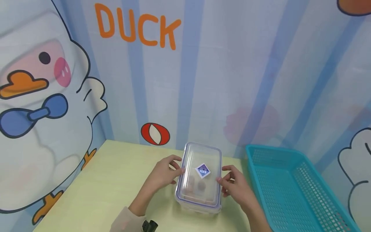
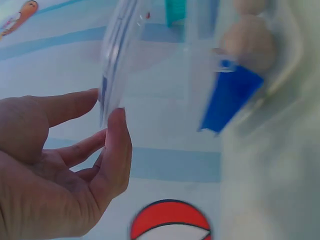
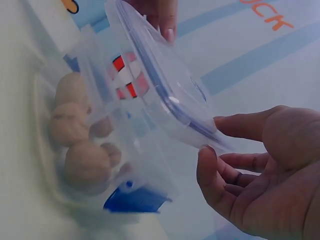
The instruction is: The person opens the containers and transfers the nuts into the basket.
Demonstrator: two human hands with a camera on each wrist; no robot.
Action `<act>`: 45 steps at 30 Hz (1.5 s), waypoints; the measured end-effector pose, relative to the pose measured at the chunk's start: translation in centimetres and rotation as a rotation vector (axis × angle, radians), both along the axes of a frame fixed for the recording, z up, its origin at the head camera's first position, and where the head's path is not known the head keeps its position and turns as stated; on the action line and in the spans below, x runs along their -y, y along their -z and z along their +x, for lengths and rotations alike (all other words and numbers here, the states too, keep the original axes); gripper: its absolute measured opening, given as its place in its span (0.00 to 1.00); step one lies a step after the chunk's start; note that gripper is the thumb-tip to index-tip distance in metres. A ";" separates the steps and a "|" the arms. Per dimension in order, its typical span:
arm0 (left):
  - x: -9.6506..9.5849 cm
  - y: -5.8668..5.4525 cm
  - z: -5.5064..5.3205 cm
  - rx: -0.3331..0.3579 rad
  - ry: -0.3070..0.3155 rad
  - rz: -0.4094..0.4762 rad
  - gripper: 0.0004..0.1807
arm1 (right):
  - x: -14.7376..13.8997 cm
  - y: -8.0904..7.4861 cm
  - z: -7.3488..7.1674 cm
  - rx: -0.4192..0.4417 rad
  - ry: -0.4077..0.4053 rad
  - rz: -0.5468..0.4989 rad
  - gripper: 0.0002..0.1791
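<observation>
A clear plastic lid [image 1: 200, 153] with a blue-purple rim and a diamond sticker [image 1: 203, 170] lies above a clear plastic food container [image 1: 198, 208]. My left hand [image 1: 166, 172] pinches the lid's left edge between thumb and fingers, and my right hand [image 1: 235, 185] pinches its right edge. In the right wrist view a gap shows between the tilted lid [image 3: 175, 95] and the container. Several round tan-brown balls [image 3: 87, 162], large and small, sit inside. A blue latch flap [image 3: 137, 200] sticks out from the container's side, and a blue flap [image 2: 232, 95] also shows in the left wrist view.
A turquoise perforated basket [image 1: 252, 161] stands on the right, close beside my right forearm. The pale yellow tabletop [image 1: 116, 180] extends to the left. Behind it hangs a striped blue-and-white cloth [image 1: 214, 80] with duck drawings.
</observation>
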State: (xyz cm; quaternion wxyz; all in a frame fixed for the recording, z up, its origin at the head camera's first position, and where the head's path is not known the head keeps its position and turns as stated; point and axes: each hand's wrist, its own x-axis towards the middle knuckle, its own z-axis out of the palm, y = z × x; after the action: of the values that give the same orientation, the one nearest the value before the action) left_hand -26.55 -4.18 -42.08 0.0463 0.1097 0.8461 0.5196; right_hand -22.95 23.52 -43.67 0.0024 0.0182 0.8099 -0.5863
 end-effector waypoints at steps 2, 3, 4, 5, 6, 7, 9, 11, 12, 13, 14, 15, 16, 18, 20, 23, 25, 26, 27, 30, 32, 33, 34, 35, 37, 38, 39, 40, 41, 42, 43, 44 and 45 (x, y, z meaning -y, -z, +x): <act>0.3 -1.5 0.9 -0.042 -0.028 -0.019 0.24 | 0.5 -0.9 0.3 -0.033 -0.003 -0.014 0.24; 0.5 -2.2 1.3 -0.071 -0.043 -0.043 0.24 | 0.8 -1.3 0.4 -0.051 -0.004 -0.022 0.25; 0.7 -2.9 1.7 -0.099 -0.055 -0.070 0.24 | 1.1 -1.8 0.5 -0.069 -0.004 -0.027 0.26; 0.9 -3.6 2.0 -0.129 -0.066 -0.096 0.25 | 1.4 -2.2 0.5 -0.089 -0.005 -0.029 0.27; 1.1 -4.2 2.2 -0.159 -0.076 -0.122 0.25 | 1.7 -2.6 0.5 -0.112 -0.005 -0.022 0.28; 1.4 -4.7 2.4 -0.184 -0.086 -0.147 0.25 | 2.0 -3.0 0.5 -0.135 -0.006 -0.010 0.29; 2.0 -5.6 2.4 -0.220 -0.109 -0.194 0.25 | 2.7 -3.8 0.3 -0.167 -0.016 0.020 0.31; 2.9 -6.2 2.2 -0.241 -0.128 -0.208 0.26 | 3.6 -4.5 0.1 -0.193 -0.031 0.055 0.34; 3.5 -6.4 2.1 -0.246 -0.138 -0.208 0.27 | 4.2 -4.8 0.0 -0.203 -0.038 0.068 0.34; 4.0 -6.5 1.9 -0.251 -0.148 -0.202 0.28 | 4.8 -5.0 -0.2 -0.208 -0.045 0.068 0.35; 4.6 -6.5 1.7 -0.259 -0.157 -0.195 0.28 | 5.4 -5.2 -0.3 -0.212 -0.053 0.055 0.35; 5.3 -6.5 1.5 -0.266 -0.166 -0.184 0.29 | 6.0 -5.3 -0.4 -0.217 -0.058 0.035 0.34; 5.9 -6.5 1.3 -0.271 -0.176 -0.175 0.30 | 6.6 -5.4 -0.6 -0.219 -0.064 0.003 0.34; 7.2 -6.5 1.2 -0.269 -0.194 -0.149 0.32 | 7.9 -5.4 -0.8 -0.217 -0.076 -0.084 0.32; 8.5 -6.5 1.1 -0.257 -0.204 -0.112 0.35 | 9.1 -5.2 -0.9 -0.209 -0.091 -0.198 0.30; 10.1 -6.5 1.1 -0.216 -0.188 -0.038 0.39 | 10.8 -4.7 -1.3 -0.188 -0.100 -0.369 0.26; 11.0 -6.5 1.0 -0.177 -0.165 0.033 0.41 | 11.9 -4.3 -1.6 -0.170 -0.099 -0.483 0.23; 11.5 -6.4 0.9 -0.151 -0.153 0.073 0.41 | 12.4 -4.0 -1.8 -0.163 -0.092 -0.534 0.22; 11.9 -6.2 0.9 -0.126 -0.141 0.116 0.41 | 13.0 -3.8 -1.9 -0.152 -0.077 -0.583 0.20; 13.0 -5.6 0.8 -0.055 -0.117 0.236 0.41 | 14.5 -2.9 -2.3 -0.117 -0.014 -0.688 0.18; 13.6 -5.1 0.7 -0.019 -0.109 0.281 0.38 | 15.4 -2.3 -2.4 -0.099 0.035 -0.715 0.17; 13.9 -4.9 0.6 -0.007 -0.109 0.288 0.37 | 15.8 -2.0 -2.5 -0.095 0.055 -0.721 0.17; 14.2 -4.6 0.5 0.003 -0.112 0.283 0.36 | 16.1 -1.7 -2.5 -0.098 0.068 -0.716 0.16; 14.5 -4.3 0.3 0.010 -0.116 0.271 0.35 | 16.5 -1.3 -2.6 -0.105 0.076 -0.709 0.16; 15.3 -3.6 -0.1 0.030 -0.127 0.247 0.34 | 17.0 -0.5 -2.7 -0.118 0.086 -0.694 0.15; 15.8 -3.2 -0.3 0.042 -0.129 0.238 0.33 | 17.3 -0.1 -2.7 -0.123 0.089 -0.679 0.14; 16.2 -2.7 -0.5 0.054 -0.133 0.225 0.33 | 17.6 0.4 -2.7 -0.125 0.087 -0.669 0.14; 16.8 -2.3 -0.7 0.066 -0.136 0.213 0.33 | 18.0 0.8 -2.7 -0.122 0.085 -0.660 0.14; 17.3 -1.9 -0.9 0.079 -0.137 0.199 0.33 | 18.3 1.1 -2.7 -0.117 0.079 -0.648 0.14; 17.8 -1.5 -1.1 0.095 -0.137 0.189 0.33 | 18.7 1.5 -2.6 -0.111 0.077 -0.630 0.14; 18.3 -1.1 -1.3 0.106 -0.138 0.177 0.33 | 19.1 1.7 -2.5 -0.100 0.076 -0.610 0.14; 18.7 -0.8 -1.5 0.115 -0.142 0.162 0.32 | 19.5 2.0 -2.5 -0.095 0.073 -0.595 0.14; 19.2 -0.4 -1.5 0.125 -0.149 0.147 0.31 | 20.0 2.3 -2.4 -0.093 0.070 -0.580 0.14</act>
State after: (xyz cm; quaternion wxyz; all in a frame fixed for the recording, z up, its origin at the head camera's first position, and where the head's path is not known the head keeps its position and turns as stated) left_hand -28.09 -23.36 -41.69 0.0519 0.0168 0.8068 0.5883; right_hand -25.36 3.56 -45.97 -0.0499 0.0180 0.6065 -0.7933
